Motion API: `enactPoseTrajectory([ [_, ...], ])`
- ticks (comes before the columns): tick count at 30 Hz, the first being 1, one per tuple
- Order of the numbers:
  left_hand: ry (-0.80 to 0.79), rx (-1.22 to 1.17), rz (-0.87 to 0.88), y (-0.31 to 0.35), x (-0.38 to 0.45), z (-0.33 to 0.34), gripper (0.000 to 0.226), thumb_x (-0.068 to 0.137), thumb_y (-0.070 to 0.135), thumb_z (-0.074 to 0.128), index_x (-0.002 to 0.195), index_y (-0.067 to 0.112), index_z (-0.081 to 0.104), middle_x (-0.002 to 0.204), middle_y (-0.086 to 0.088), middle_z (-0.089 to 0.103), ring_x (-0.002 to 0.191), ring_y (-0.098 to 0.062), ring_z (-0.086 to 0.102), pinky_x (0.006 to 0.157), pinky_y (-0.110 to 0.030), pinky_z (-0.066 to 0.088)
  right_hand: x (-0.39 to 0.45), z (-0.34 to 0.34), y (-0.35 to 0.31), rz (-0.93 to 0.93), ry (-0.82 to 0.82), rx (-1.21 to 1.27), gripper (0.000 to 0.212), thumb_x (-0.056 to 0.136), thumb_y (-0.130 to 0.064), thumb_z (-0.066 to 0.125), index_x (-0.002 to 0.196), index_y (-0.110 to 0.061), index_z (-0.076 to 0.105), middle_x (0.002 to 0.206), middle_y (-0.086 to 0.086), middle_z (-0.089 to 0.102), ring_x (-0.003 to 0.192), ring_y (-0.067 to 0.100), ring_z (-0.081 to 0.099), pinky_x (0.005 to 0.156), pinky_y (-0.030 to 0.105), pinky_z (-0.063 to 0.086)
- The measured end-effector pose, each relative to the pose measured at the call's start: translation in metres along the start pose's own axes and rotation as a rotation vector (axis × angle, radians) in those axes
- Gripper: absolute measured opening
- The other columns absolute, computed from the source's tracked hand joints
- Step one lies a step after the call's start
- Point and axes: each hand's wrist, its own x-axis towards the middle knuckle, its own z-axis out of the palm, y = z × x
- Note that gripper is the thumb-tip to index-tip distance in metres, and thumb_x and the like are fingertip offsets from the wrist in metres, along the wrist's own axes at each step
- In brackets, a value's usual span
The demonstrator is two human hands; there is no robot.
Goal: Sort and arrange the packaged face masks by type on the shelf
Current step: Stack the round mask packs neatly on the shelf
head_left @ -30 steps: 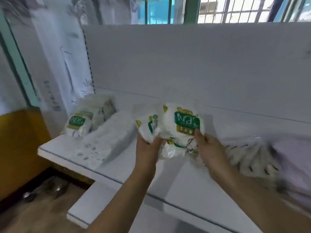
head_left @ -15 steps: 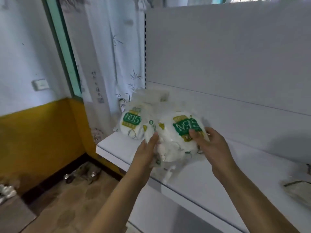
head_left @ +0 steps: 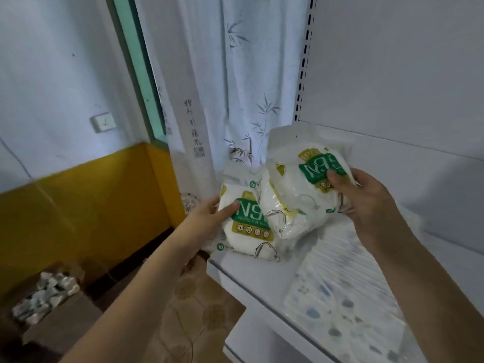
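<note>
Nearest the camera, at the lower right of the frame, a flat pack of patterned masks with blue spots lies on the white shelf, its print too blurred to read. It is a different type, so the packs in hand are best kept clear of it and set toward the shelf's left end.

At centre left, the left hand holds the lower N95 pack with its thumb lying across the green label and the fingers hidden behind the pack. That pack rests at the shelf's left front corner. Its label reads "N95" in white on green, a line beginning "PROTECTIVE" under it, four small round icons on a gold band, and a "10" in a green circle at the lower corner.

Further back, at centre right, the right hand grips the upper N95 pack, thumb pressed on its label, the pack tilted and overlapping the lower one. To do this step well, I would turn the upper pack until its label sits upright, square it beside or onto its twin, and keep both faces forward.

Behind hangs a curtain with bamboo prints and small characters I cannot read.
</note>
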Motion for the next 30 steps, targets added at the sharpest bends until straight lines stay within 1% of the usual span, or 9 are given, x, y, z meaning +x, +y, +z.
enactPoseTrajectory([
  [5, -0.046, -0.082, 0.052, -0.010, 0.046, -0.008, 0.022, 0.096, 0.021, 0.064, 0.118, 0.018, 0.062, 0.105, -0.005, 0.078, 0.096, -0.024, 0.076, 0.086, -0.040, 0.061, 0.022, 0.010, -0.009, 0.000, 0.089, -0.112, 0.039, 0.078, -0.035, 0.075, 0.109, -0.012, 0.069, 0.102, 0.005, 0.076, 0.094, 0.024, 0.072, 0.084, 0.042, 0.057],
  [8, -0.107, 0.142, 0.131, -0.017, 0.064, 0.001, 0.020, 0.096, 0.024, 0.066, 0.116, 0.021, 0.066, 0.107, -0.002, 0.076, 0.099, -0.022, 0.073, 0.083, -0.030, 0.058, 0.021, 0.012, -0.012, -0.025, 0.066, -0.181, 0.045, 0.071, -0.041, 0.075, 0.108, -0.016, 0.070, 0.104, 0.006, 0.075, 0.091, 0.021, 0.072, 0.080, 0.037, 0.056],
  [11, 0.108, 0.081, 0.227, -0.020, 0.071, 0.010, 0.024, 0.097, 0.013, 0.062, 0.118, 0.025, 0.062, 0.107, -0.001, 0.066, 0.095, -0.015, 0.063, 0.078, -0.016, 0.051, 0.023, 0.030, -0.010, 0.031, 0.067, -0.374, 0.048, 0.066, -0.045, 0.080, 0.106, -0.023, 0.071, 0.100, 0.000, 0.076, 0.090, 0.017, 0.073, 0.081, 0.034, 0.058],
  [13, 0.281, -0.036, 0.305, -0.019, 0.071, 0.007, 0.021, 0.101, 0.016, 0.056, 0.117, 0.029, 0.060, 0.105, 0.005, 0.061, 0.091, -0.006, 0.058, 0.069, -0.007, 0.045, 0.023, 0.039, -0.008, 0.009, 0.121, -0.525, 0.034, 0.073, -0.040, 0.081, 0.103, -0.027, 0.070, 0.093, -0.008, 0.074, 0.077, 0.002, 0.070, 0.064, 0.019, 0.055],
  [16, 0.121, 0.131, 0.404, -0.021, 0.072, 0.006, 0.003, 0.097, 0.022, 0.061, 0.099, 0.025, 0.062, 0.094, 0.002, 0.061, 0.082, -0.011, 0.057, 0.063, -0.013, 0.040, 0.017, 0.045, -0.004, -0.063, 0.182, -0.604, 0.030, 0.078, -0.033, 0.080, 0.107, -0.027, 0.071, 0.093, -0.012, 0.074, 0.072, -0.004, 0.068, 0.055, 0.010, 0.048],
  [18, 0.051, 0.257, 0.462, -0.024, 0.072, 0.005, 0.016, 0.091, 0.025, 0.070, 0.084, 0.025, 0.056, 0.086, -0.003, 0.059, 0.076, -0.012, 0.055, 0.061, -0.013, 0.038, 0.009, 0.049, 0.002, -0.150, 0.234, -0.620, 0.037, 0.078, -0.033, 0.080, 0.114, -0.030, 0.070, 0.099, -0.015, 0.073, 0.081, -0.004, 0.069, 0.061, 0.012, 0.051],
  [21, 0.038, 0.259, 0.520, -0.019, 0.078, -0.003, 0.015, 0.088, 0.030, 0.076, 0.097, 0.028, 0.064, 0.085, 0.002, 0.063, 0.075, -0.005, 0.057, 0.064, -0.007, 0.040, 0.000, 0.056, 0.010, -0.266, 0.409, -0.623, 0.035, 0.079, -0.032, 0.079, 0.111, -0.039, 0.066, 0.100, -0.024, 0.069, 0.086, -0.009, 0.067, 0.066, 0.010, 0.052],
  [25, -0.087, 0.069, 0.415, 0.000, 0.083, -0.013, 0.007, 0.095, 0.028, 0.069, 0.101, 0.029, 0.066, 0.074, 0.004, 0.059, 0.062, -0.005, 0.053, 0.061, -0.016, 0.046, -0.015, 0.055, 0.015, -0.303, 0.669, -0.621, 0.030, 0.081, -0.042, 0.076, 0.107, -0.028, 0.069, 0.096, -0.015, 0.072, 0.086, 0.002, 0.068, 0.072, 0.026, 0.058],
  [30, -0.158, -0.107, 0.304, 0.013, 0.088, -0.023, 0.005, 0.096, 0.022, 0.067, 0.098, 0.017, 0.065, 0.065, 0.005, 0.065, 0.064, -0.011, 0.062, 0.071, -0.040, 0.057, -0.043, 0.058, 0.035, -0.228, 0.851, -0.233, 0.033, 0.085, -0.041, 0.074, 0.108, -0.019, 0.070, 0.102, -0.001, 0.075, 0.095, 0.019, 0.072, 0.089, 0.048, 0.057],
])
